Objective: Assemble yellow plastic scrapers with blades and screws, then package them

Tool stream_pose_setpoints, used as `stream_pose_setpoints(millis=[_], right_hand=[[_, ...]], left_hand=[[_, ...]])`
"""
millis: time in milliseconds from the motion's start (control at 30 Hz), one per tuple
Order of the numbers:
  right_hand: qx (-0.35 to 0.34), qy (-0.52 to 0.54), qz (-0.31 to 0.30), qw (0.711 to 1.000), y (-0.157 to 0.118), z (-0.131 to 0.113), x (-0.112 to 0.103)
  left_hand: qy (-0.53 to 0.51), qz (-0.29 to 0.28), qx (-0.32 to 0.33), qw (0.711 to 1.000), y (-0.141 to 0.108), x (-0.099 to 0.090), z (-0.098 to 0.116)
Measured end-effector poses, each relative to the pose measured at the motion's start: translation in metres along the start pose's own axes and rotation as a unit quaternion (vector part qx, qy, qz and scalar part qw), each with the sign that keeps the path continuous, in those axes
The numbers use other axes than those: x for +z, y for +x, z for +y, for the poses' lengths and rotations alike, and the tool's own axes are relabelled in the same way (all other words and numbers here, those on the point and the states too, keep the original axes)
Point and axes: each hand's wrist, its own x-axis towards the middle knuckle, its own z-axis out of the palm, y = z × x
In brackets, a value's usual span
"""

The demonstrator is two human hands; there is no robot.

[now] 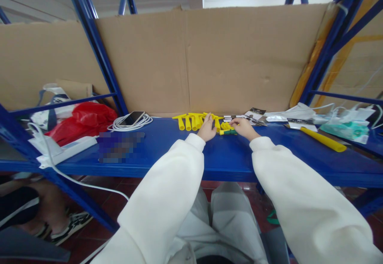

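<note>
A row of several yellow T-shaped plastic pieces [188, 122] stands close together on the blue shelf near the cardboard. My left hand [207, 129] is at the right part of this row, its fingers stretched forward and thumb apart; they hide some pieces. Just to its right lie small yellow pieces [225, 126] in a little pile. In front of them is a yellow-and-green item [228, 132], too small to name. My right hand [243, 128] is at the pile's right side, its fingers bent and fingertips close together. What they pinch, if anything, is too small to make out.
Left on the blue shelf [167, 152] are a phone [134, 117] on a coiled white cable [118, 126], a red bag [85, 120] and a white power strip [68, 150]. Right are printed cards [255, 113] and a yellow-handled tool [324, 139]. Cardboard [233, 60] stands behind. Someone's leg [48, 200] shows lower left.
</note>
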Motion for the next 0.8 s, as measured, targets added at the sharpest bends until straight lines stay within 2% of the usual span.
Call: stream_pose_setpoints(millis=[167, 267, 433, 600, 700, 800], right_hand=[[0.009, 0.009, 0.002, 1.0, -0.001, -0.003, -0.001], [0.023, 0.053, 0.011, 0.998, 0.001, -0.004, 0.0], [0.032, 0.216, 0.001, 0.976, 0.004, -0.003, 0.007], [-0.007, 0.328, -0.056, 0.943, 0.0, -0.012, 0.009], [-0.028, 0.363, -0.086, 0.927, -0.005, -0.021, 0.008], [-0.035, 0.366, -0.109, 0.924, -0.008, -0.027, 0.008]], left_hand=[[-0.072, 0.056, 0.01, 0.996, -0.001, -0.006, 0.006], [-0.094, 0.066, 0.04, 0.993, -0.004, -0.008, 0.01], [-0.069, 0.059, 0.154, 0.984, 0.0, -0.005, 0.003], [0.004, 0.043, 0.291, 0.956, 0.006, 0.002, -0.009], [0.001, 0.037, 0.322, 0.946, 0.004, 0.006, -0.007], [-0.003, 0.033, 0.323, 0.946, -0.001, 0.006, -0.001]])
